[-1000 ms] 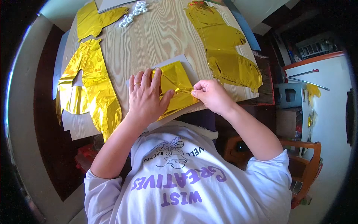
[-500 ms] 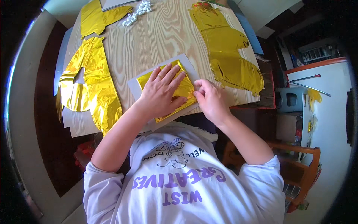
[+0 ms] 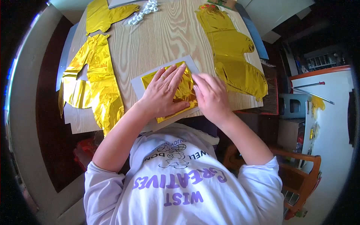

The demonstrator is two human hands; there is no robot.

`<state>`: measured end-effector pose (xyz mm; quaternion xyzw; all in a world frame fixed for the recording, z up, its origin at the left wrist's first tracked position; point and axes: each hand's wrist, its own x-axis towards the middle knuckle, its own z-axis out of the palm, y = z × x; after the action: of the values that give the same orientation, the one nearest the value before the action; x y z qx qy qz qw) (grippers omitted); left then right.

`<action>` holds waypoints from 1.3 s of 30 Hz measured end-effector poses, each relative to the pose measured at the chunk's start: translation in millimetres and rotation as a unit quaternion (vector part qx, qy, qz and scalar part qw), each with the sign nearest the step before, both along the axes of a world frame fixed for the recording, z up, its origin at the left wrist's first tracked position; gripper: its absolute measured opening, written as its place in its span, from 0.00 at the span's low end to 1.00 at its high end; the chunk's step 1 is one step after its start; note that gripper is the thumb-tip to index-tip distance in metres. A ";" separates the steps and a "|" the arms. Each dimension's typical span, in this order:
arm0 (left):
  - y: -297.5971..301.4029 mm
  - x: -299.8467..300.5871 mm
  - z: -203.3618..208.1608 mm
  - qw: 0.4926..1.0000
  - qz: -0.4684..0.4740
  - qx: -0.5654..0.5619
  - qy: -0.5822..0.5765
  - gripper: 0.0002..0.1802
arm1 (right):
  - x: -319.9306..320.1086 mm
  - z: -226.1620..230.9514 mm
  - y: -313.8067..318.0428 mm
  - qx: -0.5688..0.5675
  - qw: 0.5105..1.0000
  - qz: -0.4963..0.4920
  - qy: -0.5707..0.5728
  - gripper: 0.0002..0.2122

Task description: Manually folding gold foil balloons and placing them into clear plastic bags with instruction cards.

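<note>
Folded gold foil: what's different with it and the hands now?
The left hand has shifted right across the gold foil, which looks flatter and neater. The right hand has moved slightly up the foil's edge; I can't tell whether it still pinches it. The small white pieces and larger gold sheet on the right stayed put.

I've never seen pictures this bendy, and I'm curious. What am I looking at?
No robot here: this is a person working bare-handed. A camera on their head looks down through a wide lens, which bends straight edges. The left hand rests on folded gold foil, over a grey sheet on a wood-patterned table. The right hand is at the foil's edge; I can't tell whether it pinches. Larger gold foil shapes lie to both sides, with small white things farther away.
</note>
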<state>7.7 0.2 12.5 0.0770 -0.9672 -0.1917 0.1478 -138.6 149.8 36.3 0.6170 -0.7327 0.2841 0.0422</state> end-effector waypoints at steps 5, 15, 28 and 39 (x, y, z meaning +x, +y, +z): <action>-1.9 -0.7 -1.8 0.999 0.004 0.030 0.014 0.62 | -22.5 -17.7 -40.6 -0.045 0.993 0.030 0.105 0.14; 3.3 2.3 6.1 0.999 0.033 -0.004 0.004 0.62 | -36.3 -26.3 -26.9 -0.029 0.999 0.031 -0.009 0.08; 2.9 -3.3 10.7 0.999 0.026 -0.031 -0.016 0.59 | -31.4 -29.8 -32.0 -0.036 0.996 -0.046 -0.070 0.05; 2.7 -3.0 8.8 0.999 0.021 -0.044 -0.013 0.57 | -21.0 -37.1 -31.8 -0.087 0.994 -0.060 0.025 0.04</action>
<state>4.7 2.9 21.4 0.0930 -0.9747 -0.1450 0.1427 -159.5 118.0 -0.8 0.5731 -0.7396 0.3277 0.1309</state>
